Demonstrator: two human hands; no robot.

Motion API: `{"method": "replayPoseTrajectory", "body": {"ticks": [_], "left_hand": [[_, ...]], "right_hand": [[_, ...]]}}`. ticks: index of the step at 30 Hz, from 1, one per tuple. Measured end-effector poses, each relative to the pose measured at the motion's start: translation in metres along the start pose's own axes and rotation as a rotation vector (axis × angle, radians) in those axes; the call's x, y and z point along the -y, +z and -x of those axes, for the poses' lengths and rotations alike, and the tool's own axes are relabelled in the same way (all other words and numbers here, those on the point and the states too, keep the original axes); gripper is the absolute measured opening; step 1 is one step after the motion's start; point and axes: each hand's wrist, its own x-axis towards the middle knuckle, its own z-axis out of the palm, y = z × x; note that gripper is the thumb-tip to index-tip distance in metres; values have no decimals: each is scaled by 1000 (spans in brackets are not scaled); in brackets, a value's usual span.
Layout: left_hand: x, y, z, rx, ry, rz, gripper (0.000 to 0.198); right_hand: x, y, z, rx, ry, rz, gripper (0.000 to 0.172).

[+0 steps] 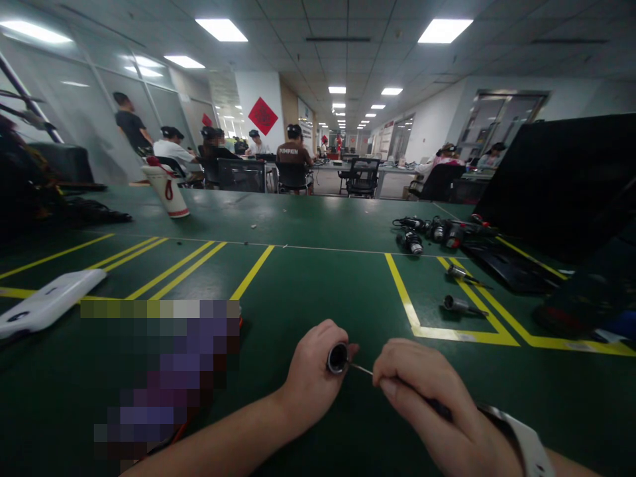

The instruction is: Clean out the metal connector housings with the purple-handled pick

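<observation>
My left hand (318, 368) is closed around a hollow metal cylinder that looks like a hole saw (338, 358), its dark open end facing me. My right hand (427, 391) is closed on a thin screwdriver (362, 368); its slim metal shaft reaches left to the side of the hole saw, and part of a dark handle shows under the palm. The exact contact at the tip is hidden by my left fingers. Two similar metal cups with thin shanks, a nearer one (454, 305) and a farther one (456, 271), lie on the table to the right.
Yellow tape (462, 336) marks the green table (318, 278). Dark metal parts (412, 242) lie at the back right beside a black screen-like panel (561, 192). A white device (54, 301), a blurred-out box (173, 377) and a cup (166, 192) stand left. People sit beyond.
</observation>
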Motion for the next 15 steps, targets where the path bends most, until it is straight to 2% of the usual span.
{"method": "replayPoseTrajectory", "body": {"ticks": [11,15], "left_hand": [[-1,-1,-1,19,-9,-10,24],[-2,-2,0,43,1,4,22]], "right_hand": [[-4,4,-1,-34,76,-94,21],[-9,6,1,-31,170,-165,19]]}}
